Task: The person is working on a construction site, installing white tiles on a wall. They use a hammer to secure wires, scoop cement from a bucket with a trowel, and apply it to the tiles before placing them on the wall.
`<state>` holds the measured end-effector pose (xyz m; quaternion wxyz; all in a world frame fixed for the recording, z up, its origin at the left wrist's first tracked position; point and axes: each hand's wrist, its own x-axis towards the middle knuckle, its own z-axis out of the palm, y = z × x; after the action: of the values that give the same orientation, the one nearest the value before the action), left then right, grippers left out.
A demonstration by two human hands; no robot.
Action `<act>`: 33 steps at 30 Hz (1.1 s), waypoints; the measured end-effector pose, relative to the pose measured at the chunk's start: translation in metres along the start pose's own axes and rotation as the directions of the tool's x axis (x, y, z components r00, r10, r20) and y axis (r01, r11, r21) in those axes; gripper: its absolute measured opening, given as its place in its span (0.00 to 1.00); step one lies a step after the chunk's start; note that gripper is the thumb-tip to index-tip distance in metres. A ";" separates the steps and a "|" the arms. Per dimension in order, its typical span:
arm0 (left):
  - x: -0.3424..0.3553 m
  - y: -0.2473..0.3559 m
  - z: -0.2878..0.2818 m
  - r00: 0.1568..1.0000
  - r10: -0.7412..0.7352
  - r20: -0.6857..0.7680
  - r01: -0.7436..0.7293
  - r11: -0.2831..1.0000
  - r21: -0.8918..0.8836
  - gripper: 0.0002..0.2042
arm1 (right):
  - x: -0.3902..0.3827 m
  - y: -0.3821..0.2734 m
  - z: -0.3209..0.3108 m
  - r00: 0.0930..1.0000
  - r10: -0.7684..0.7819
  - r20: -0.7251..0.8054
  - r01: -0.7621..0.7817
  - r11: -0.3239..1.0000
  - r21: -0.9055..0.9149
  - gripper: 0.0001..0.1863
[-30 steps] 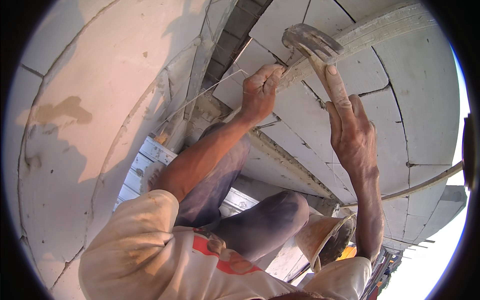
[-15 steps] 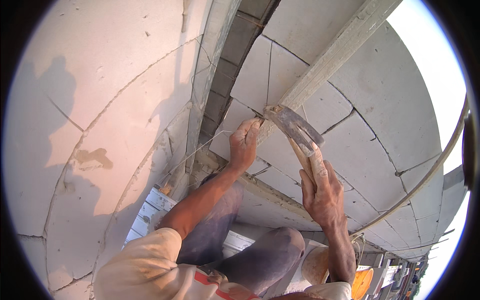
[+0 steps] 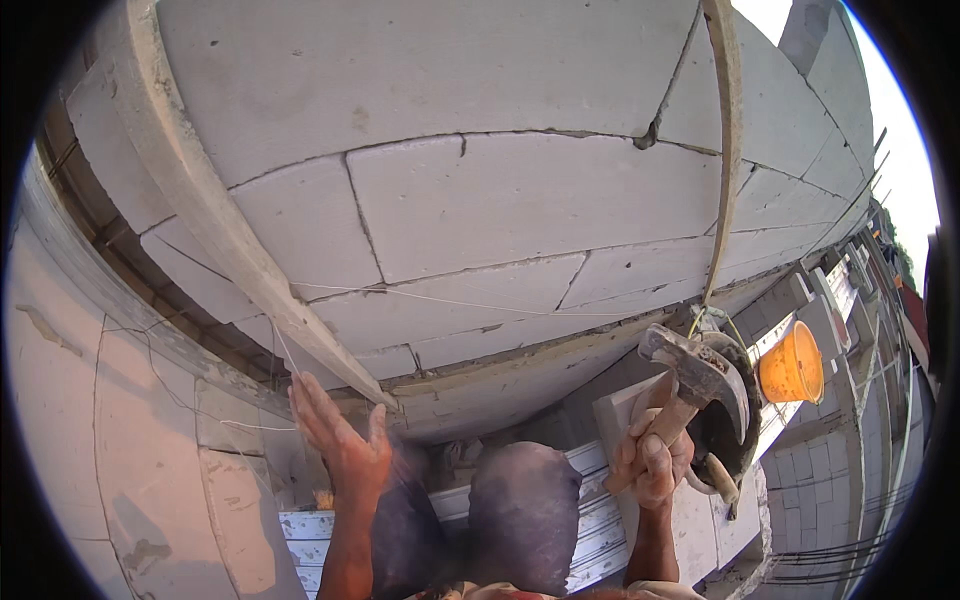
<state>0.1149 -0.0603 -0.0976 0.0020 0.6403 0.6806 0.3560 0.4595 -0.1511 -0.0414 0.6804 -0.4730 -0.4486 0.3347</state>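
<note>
My left hand (image 3: 345,440) is raised with its fingers spread, holding nothing, just below a long wooden batten (image 3: 250,255) and beside a thin pale string (image 3: 287,350). My right hand (image 3: 655,455) grips the wooden handle of a claw hammer (image 3: 695,375), whose metal head points upward. Right behind the hammer, a dirty bucket with a dark inside (image 3: 728,448) hangs on cord and has another handled tool in it, too hidden to identify. My bent knees (image 3: 520,505) are below, between my forearms.
Pale block walls (image 3: 510,200) curve around me, crossed by another narrow batten (image 3: 722,150). Loose wires run along the left wall (image 3: 140,450). An orange bucket (image 3: 790,365) sits at the right beside stepped blockwork. Metal bars jut out at the lower right. Pale ribbed panels (image 3: 310,540) lie below.
My left hand has opened from its pinch at the batten and dropped away. The hammer has moved from the batten down to the right. The view has swung, showing more wall and buckets.
</note>
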 end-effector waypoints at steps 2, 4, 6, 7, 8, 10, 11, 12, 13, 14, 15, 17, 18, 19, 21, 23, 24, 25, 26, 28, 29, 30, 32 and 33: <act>-0.015 0.038 -0.011 0.991 0.076 0.111 -0.094 0.982 0.163 0.54 | 0.000 -0.020 -0.049 0.983 -0.107 -0.152 0.106 0.994 -0.018 0.24; -0.032 0.058 0.001 0.979 0.154 0.135 -0.178 0.965 0.194 0.54 | -0.020 -0.044 -0.086 0.945 -0.118 -0.305 0.094 0.991 -0.095 0.28; -0.050 0.048 0.017 0.968 0.228 0.107 -0.250 0.923 0.294 0.54 | -0.028 -0.061 -0.115 0.893 -0.096 -0.441 -0.005 0.975 -0.223 0.31; -0.056 0.046 0.021 0.954 0.223 0.201 -0.273 0.921 0.277 0.53 | -0.034 -0.063 -0.132 0.864 -0.104 -0.493 -0.055 0.954 -0.296 0.32; -0.064 0.053 0.028 0.932 0.216 0.290 -0.284 0.934 0.216 0.52 | -0.045 -0.081 -0.154 0.818 -0.168 -0.550 -0.079 0.915 -0.396 0.32; -0.078 0.062 0.040 0.855 0.208 0.475 -0.288 0.952 0.101 0.51 | -0.063 -0.110 -0.189 0.711 -0.246 -0.659 -0.201 0.827 -0.526 0.31; -0.077 0.058 0.042 0.823 0.196 0.533 -0.281 0.956 0.082 0.50 | -0.061 -0.107 -0.204 0.654 -0.252 -0.713 -0.258 0.812 -0.524 0.30; -0.076 0.053 0.043 0.790 0.176 0.587 -0.267 0.961 0.072 0.49 | -0.061 -0.097 -0.229 0.627 -0.193 -0.755 -0.345 0.800 -0.491 0.29; -0.073 0.049 0.047 0.757 0.204 0.621 -0.269 0.963 0.011 0.48 | -0.063 -0.102 -0.254 0.600 -0.157 -0.785 -0.431 0.763 -0.482 0.28; -0.072 0.048 0.054 0.715 0.239 0.657 -0.266 0.962 -0.060 0.46 | -0.073 -0.103 -0.287 0.589 -0.206 -0.782 -0.542 0.616 -0.571 0.27; -0.074 0.049 0.063 0.666 0.278 0.692 -0.251 0.957 -0.142 0.45 | -0.089 -0.105 -0.322 0.586 -0.258 -0.768 -0.641 0.432 -0.634 0.27; -0.069 0.052 0.080 0.628 0.342 0.699 -0.121 0.930 -0.347 0.40 | -0.102 -0.077 -0.359 0.591 -0.211 -0.779 -0.746 0.225 -0.627 0.28; -0.066 0.057 0.089 0.610 0.371 0.700 -0.040 0.897 -0.440 0.38 | -0.107 -0.067 -0.370 0.579 -0.134 -0.804 -0.782 0.186 -0.595 0.29; -0.064 0.065 0.097 0.592 0.329 0.736 0.070 0.889 -0.453 0.35 | -0.117 -0.056 -0.377 0.559 -0.058 -0.827 -0.815 0.145 -0.561 0.30; -0.057 0.085 0.116 0.568 0.225 0.792 0.279 0.852 -0.442 0.31 | -0.132 -0.010 -0.365 0.599 -0.055 -0.799 -0.782 0.173 -0.599 0.30; -0.042 0.095 0.133 0.467 0.285 0.837 0.349 0.810 -0.470 0.29 | -0.151 0.039 -0.364 0.589 0.033 -0.807 -0.800 0.166 -0.577 0.32; -0.035 0.104 0.143 0.412 0.323 0.852 0.386 0.785 -0.484 0.27 | -0.163 0.058 -0.366 0.582 0.042 -0.812 -0.805 0.171 -0.568 0.34; -0.027 0.122 0.153 0.339 0.383 0.859 0.393 0.772 -0.499 0.28 | -0.177 0.074 -0.369 0.631 -0.001 -0.776 -0.773 0.087 -0.629 0.31; -0.012 0.142 0.157 0.279 0.431 0.858 0.394 0.764 -0.511 0.28 | -0.176 0.084 -0.364 0.669 0.031 -0.743 -0.743 0.058 -0.667 0.30; 0.003 0.178 0.168 0.131 0.508 0.851 0.448 0.736 -0.508 0.31 | -0.189 0.088 -0.369 0.714 0.152 -0.684 -0.691 -0.009 -0.723 0.28; 0.005 0.205 0.175 0.063 0.552 0.831 0.492 0.707 -0.507 0.33 | -0.189 0.080 -0.385 0.725 0.222 -0.651 -0.661 -0.039 -0.749 0.28; 0.004 0.230 0.177 -0.005 0.599 0.801 0.538 0.676 -0.503 0.35 | -0.203 0.063 -0.391 0.698 0.278 -0.660 -0.664 -0.095 -0.742 0.24; 0.009 0.262 0.183 -0.160 0.594 0.788 0.647 0.667 -0.370 0.43 | -0.172 0.033 -0.359 0.700 0.056 -0.711 -0.712 -0.003 -0.702 0.17; 0.010 0.282 0.182 -0.190 0.598 0.779 0.656 0.667 -0.352 0.46 | -0.146 0.012 -0.338 0.710 -0.054 -0.702 -0.699 0.066 -0.712 0.14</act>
<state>0.4416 0.0151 -0.0916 0.7966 0.5668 0.2058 -0.0426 0.7179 -0.3912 -0.1462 0.2036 -0.9578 -0.1993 -0.0385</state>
